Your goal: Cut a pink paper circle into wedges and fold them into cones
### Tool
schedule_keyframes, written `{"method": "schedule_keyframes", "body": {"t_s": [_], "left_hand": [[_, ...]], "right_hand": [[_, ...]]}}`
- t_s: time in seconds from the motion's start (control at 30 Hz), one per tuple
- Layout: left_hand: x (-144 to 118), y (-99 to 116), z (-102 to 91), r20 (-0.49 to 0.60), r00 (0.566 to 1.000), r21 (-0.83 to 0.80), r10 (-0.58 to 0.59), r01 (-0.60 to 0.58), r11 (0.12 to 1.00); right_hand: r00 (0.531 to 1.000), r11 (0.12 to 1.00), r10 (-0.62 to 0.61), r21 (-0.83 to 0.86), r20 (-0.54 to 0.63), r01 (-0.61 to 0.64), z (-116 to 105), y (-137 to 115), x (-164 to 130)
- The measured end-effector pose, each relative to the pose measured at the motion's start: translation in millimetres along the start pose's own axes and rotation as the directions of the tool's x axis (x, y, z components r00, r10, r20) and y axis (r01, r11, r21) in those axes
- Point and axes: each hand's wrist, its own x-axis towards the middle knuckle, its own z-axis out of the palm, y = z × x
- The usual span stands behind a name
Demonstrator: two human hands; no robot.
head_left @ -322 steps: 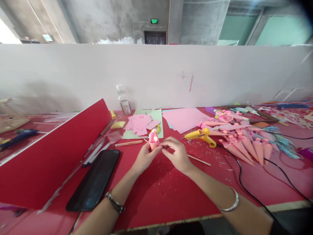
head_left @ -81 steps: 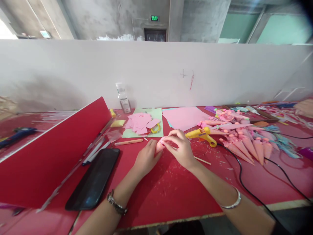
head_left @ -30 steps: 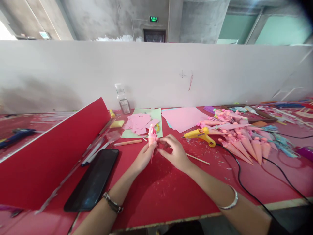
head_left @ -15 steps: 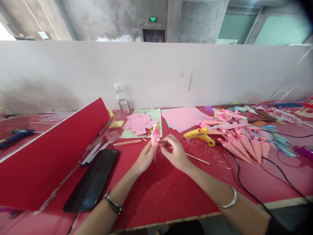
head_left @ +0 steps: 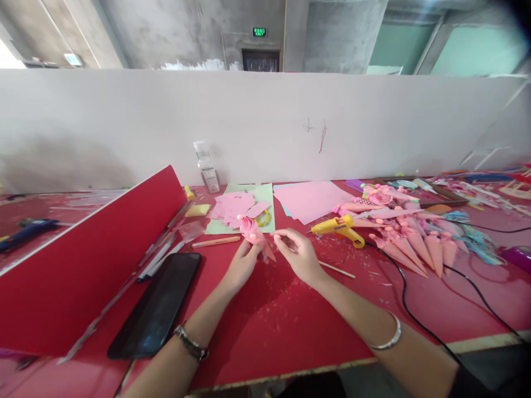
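Observation:
My left hand (head_left: 241,267) is closed around a pink craft ice cream cone (head_left: 251,231), with a swirled top and small pale balls on it. The cone leans to the left, its pointed end showing on the right of my fingers. Just right of it, my right hand (head_left: 300,255) is held in a pinch, apart from the cone; whatever its fingertips hold is too small to make out. Behind my left hand lie cut pink paper pieces (head_left: 234,208) and a yellow ring of tape (head_left: 263,219). A thin wooden stick (head_left: 338,270) lies beyond my right wrist.
A yellow glue gun (head_left: 338,225) and a heap of similar pink cones (head_left: 410,237) lie to the right, with a black cord (head_left: 400,276) crossing the table. On the left are a black phone (head_left: 155,309) and a red board (head_left: 103,260). A clear bottle (head_left: 207,171) stands behind.
The cone has gone from upright to tilted left, moving slightly left with my left hand. My right hand has come away from it, and a gap now shows between them.

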Motion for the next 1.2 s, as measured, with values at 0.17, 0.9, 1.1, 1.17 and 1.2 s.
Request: {"method": "schedule_keyframes", "body": {"t_s": [0.17,0.9,1.1,1.17,1.2], "left_hand": [[0.1,1.1,0.3,0.004,1.0,0.006,-0.027,0.027,1.0],[-0.9,4.9,-0.1,0.07,0.993,0.094,0.096,-0.102,0.99],[-2.7,6.4,0.7,-0.026,0.995,0.143,0.091,-0.087,0.986],[-2.2,6.6,0.7,-0.046,0.991,0.138,0.122,-0.115,0.984],[-1.8,6.5,0.7,-0.052,0.99,0.135,0.133,-0.125,0.983]], "right_hand": [[0.999,1.0,0.008,-0.005,0.037,-0.008,-0.5,-4.1,-0.8],[0.991,0.994,-0.014,-0.102,0.136,0.028,-1.4,-12.3,-3.6],[0.988,0.985,-0.017,-0.168,0.155,0.043,-2.4,-12.6,-4.2],[0.989,0.986,-0.014,-0.16,0.144,0.037,-1.6,-11.0,-4.3],[0.991,0.989,-0.017,-0.145,0.13,0.036,-1.1,-10.0,-4.1]]}}
